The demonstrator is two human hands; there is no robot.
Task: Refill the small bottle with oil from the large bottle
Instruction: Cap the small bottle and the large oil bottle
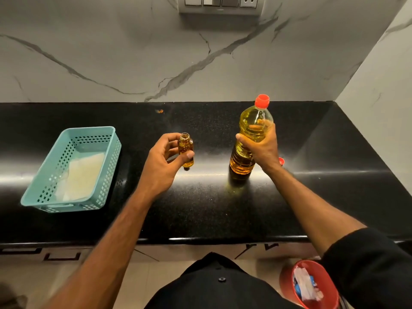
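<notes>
Black counter [111,219]: polished speckled stone, set against a white marble-veined wall.
Small bottle [185,150]: clear glass, uncapped, amber oil inside, upright near the counter's middle; no label can be seen.
Left hand [163,162]: fingers and thumb curled round the small bottle, thumb tip across its front.
Large bottle [249,139]: clear ribbed plastic full of yellow oil, red cap [262,101] on, upright right of the small bottle; whether its base touches the counter cannot be told; no brand or writing readable.
Right hand [262,148]: wrapped round the large bottle's middle, gripping it.
Loose red cap [281,161]: on the counter, partly hidden behind the right wrist.
Teal basket [66,134]: perforated plastic, near the counter's left end, a pale folded cloth [82,175] lying inside.
Switch plate [219,4]: on the wall, above the back edge; no markings legible.
Red bin [287,282]: on the floor below the front edge, scraps inside.
</notes>
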